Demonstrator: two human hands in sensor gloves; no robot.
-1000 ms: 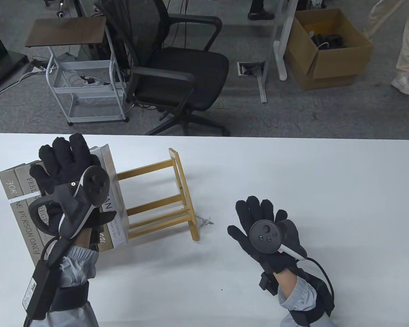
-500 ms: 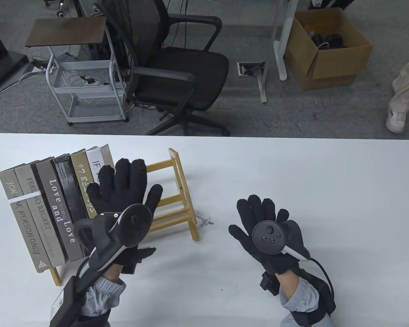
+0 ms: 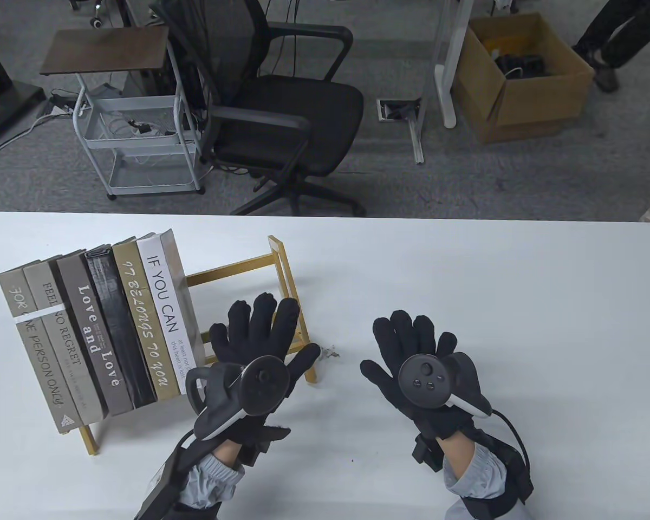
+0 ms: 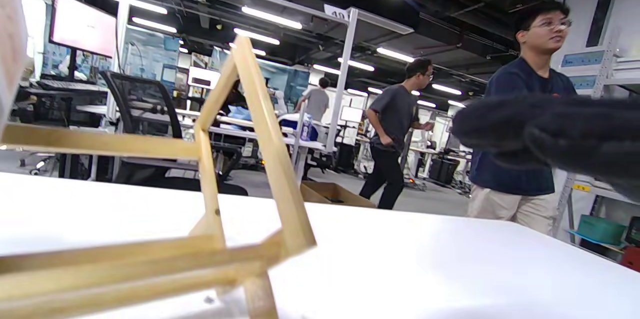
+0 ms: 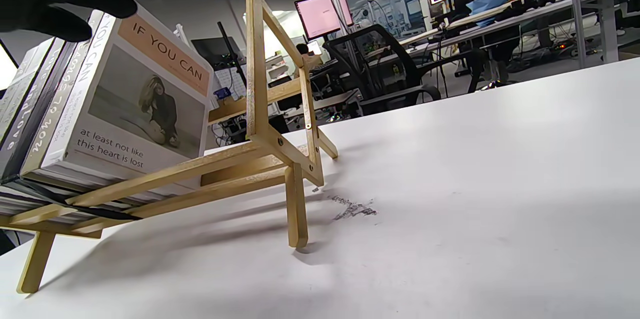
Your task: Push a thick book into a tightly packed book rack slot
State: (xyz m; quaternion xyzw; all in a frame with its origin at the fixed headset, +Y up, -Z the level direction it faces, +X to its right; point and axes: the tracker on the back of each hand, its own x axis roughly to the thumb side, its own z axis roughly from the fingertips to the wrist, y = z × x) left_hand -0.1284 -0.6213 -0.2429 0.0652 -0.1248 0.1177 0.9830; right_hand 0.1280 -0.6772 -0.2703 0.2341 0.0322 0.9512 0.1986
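Books point(image 3: 103, 330) packed in wooden rack point(image 3: 281, 303) — left hand point(image 3: 254, 352) spread, empty, right hand point(image 3: 422, 363) likewise

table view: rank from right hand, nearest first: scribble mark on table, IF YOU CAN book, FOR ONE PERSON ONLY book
From the right hand:
1. Scribble mark, just to its left, beside the rack's right leg.
2. IF YOU CAN book, right end of the row.
3. FOR ONE PERSON ONLY book, far left end.

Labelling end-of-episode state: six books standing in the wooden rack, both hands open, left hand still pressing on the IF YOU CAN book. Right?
Not quite. The left hand is off the IF YOU CAN book; the table view shows it open over the bare right end of the wooden rack. The rest holds: six books in the rack, and the right hand open on the table.
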